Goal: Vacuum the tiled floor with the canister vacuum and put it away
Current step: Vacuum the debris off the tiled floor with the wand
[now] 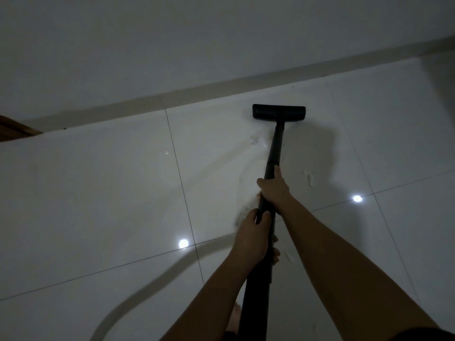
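Nearest me, my left hand (253,238) is clenched around the black wand (272,166), and my right hand (273,189) grasps it a little farther along. Beside the wand lie pale scraps of debris (309,178) on the tiled floor (98,193); if I push too fast I judge I could scatter them instead of lifting them. Beyond my grip the floor head (279,112) sits flat near the skirting board (187,94), and a hard shove could knock it against that edge. The canister itself is out of view, so a tug might drag it blind.
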{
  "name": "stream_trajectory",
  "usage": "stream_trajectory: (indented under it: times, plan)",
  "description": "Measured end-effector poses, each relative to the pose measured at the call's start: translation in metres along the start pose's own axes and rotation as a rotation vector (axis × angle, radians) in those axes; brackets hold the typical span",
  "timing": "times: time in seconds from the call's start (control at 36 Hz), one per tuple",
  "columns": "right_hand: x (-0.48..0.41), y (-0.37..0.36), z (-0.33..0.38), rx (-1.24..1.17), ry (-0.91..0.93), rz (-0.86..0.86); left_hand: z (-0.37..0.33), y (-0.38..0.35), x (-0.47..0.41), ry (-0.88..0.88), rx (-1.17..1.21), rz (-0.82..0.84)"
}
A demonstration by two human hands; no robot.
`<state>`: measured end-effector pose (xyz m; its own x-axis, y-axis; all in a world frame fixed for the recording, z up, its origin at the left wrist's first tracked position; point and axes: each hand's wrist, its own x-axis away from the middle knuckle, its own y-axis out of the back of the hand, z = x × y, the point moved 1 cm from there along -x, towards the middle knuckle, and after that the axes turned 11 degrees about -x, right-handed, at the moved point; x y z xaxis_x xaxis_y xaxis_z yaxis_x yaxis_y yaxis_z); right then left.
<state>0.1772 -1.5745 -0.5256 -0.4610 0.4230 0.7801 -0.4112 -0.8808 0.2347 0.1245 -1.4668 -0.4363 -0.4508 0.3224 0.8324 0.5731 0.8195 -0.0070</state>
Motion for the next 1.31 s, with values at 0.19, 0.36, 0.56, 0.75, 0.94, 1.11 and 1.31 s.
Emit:
stream_trajectory:
  times: [0.19,0.36,0.56,0.75,0.94,1.11,1.31]
  plan:
    - [0.031,-0.016,-0.023,0.017,-0.032,0.047,0.023,0.007,0.034,0.013,0.076,-0.011]
    - [0.054,-0.025,-0.038,0.035,-0.039,0.072,0.043,0.009,0.055,0.017,0.111,-0.032]
    - [0.076,-0.025,-0.052,0.077,-0.007,0.067,0.062,0.007,0.074,0.017,0.129,-0.027]
    - [0.093,-0.019,-0.064,0.059,0.002,0.098,0.078,0.003,0.083,0.018,0.126,-0.016]
    - [0.102,-0.028,-0.078,0.076,-0.009,0.100,0.091,0.005,0.090,0.036,0.134,-0.019]
    - [0.107,-0.010,-0.093,0.037,-0.029,0.059,0.101,-0.009,0.095,0.055,0.111,0.026]
    - [0.124,0.016,-0.116,0.113,-0.011,-0.021,0.119,-0.031,0.110,0.023,0.016,0.084]
